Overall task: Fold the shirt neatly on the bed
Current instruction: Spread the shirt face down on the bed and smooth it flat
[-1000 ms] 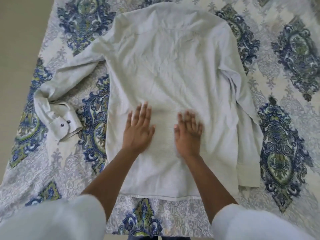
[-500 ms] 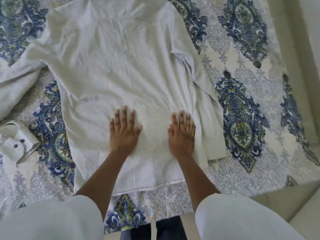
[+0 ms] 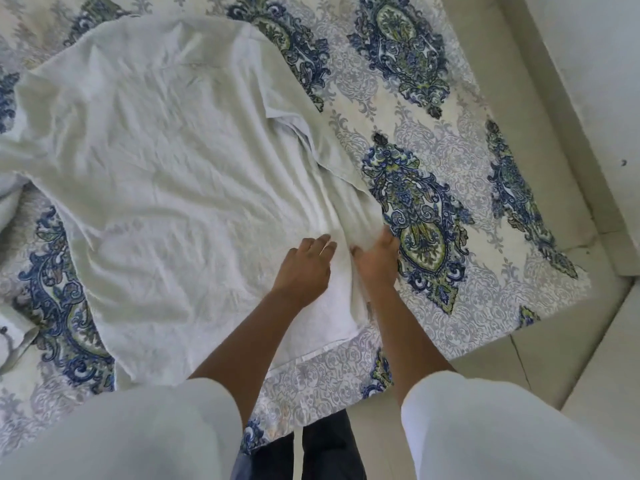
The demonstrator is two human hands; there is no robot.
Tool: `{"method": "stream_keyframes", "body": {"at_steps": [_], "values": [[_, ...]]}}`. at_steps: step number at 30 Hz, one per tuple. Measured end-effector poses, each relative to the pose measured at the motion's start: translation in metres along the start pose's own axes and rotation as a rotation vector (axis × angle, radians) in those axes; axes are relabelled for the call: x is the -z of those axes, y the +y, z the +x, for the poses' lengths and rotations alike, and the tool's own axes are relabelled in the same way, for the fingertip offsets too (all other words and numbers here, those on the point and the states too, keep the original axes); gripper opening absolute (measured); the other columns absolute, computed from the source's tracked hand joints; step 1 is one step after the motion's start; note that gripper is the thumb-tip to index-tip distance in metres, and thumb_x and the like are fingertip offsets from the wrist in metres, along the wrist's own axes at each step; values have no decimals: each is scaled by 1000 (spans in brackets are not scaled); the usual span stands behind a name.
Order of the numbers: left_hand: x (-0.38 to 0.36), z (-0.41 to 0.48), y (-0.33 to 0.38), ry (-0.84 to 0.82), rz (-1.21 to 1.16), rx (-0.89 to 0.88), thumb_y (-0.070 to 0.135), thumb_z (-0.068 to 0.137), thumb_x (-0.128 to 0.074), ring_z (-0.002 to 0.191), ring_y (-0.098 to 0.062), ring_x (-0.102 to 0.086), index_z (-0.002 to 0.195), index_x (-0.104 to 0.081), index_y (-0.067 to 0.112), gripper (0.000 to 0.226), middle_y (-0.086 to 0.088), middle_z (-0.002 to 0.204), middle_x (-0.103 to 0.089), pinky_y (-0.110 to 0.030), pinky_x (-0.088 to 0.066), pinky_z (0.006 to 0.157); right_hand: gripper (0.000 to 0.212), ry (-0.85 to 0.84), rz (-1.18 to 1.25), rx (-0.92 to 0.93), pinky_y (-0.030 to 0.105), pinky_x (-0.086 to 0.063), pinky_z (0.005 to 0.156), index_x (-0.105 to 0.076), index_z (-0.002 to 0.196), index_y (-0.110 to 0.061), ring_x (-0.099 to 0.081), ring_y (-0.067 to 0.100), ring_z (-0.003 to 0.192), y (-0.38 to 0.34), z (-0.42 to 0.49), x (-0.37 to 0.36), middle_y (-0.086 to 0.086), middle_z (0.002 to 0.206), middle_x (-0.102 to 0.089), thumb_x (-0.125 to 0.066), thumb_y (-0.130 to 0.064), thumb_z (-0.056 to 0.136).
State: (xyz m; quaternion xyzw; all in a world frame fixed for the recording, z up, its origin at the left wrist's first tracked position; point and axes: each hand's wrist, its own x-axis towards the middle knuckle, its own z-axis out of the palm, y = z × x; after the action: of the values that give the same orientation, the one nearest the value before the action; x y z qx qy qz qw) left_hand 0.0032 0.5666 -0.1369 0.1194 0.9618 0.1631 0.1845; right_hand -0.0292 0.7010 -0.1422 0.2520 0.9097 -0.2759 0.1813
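The bed (image 3: 460, 109), largest in view, is covered by a cream spread patterned with blue and green medallions; pale floor shows past its right edge and lower right corner. On it lies the white shirt (image 3: 156, 168), spread back-side up across the left and middle of the spread, its hem near the bed's near edge. The shirt's right sleeve is folded along the body's right side, and the cloth is rumpled into ridges near the hands. A buttoned cuff (image 3: 14, 341) shows at the far left edge. The 2 hands sit side by side on the shirt's lower right part. The left hand (image 3: 304, 268) rests palm down, fingers together and slightly curled. The right hand (image 3: 377, 258) presses at the shirt's right edge, fingers bunching cloth; whether they pinch it I cannot tell.
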Motion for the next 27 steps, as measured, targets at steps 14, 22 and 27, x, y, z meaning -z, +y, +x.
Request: {"method": "stream_keyframes", "body": {"at_steps": [14, 22, 27], "values": [[45, 75, 19, -24, -110, 137, 14, 93, -38, 116, -24, -45, 127, -50, 9, 36, -7, 126, -47, -41, -48, 88, 6, 259, 868, -328, 22, -48, 44, -49, 100, -7, -56, 15, 52, -5, 101, 89, 16, 95, -59, -48, -7, 94], [41, 79, -1, -34, -298, 233, 11, 95, -38, 123, -28, -44, 134, -46, 9, 40, -9, 136, -43, -37, -39, 99, 26, 189, 809, -199, 39, -59, 67, -49, 110, -9, -61, 21, 82, -26, 116, 90, 12, 118, -52, -53, 1, 86], [59, 102, -25, 106, -425, 369, 11, 94, -39, 123, -28, -48, 133, -49, 9, 40, -8, 139, -45, -38, -39, 102, 11, -76, 543, 53, 46, -57, 72, -57, 87, -15, -60, 25, 75, -52, 104, 54, 11, 94, -61, -52, -6, 89]]}}
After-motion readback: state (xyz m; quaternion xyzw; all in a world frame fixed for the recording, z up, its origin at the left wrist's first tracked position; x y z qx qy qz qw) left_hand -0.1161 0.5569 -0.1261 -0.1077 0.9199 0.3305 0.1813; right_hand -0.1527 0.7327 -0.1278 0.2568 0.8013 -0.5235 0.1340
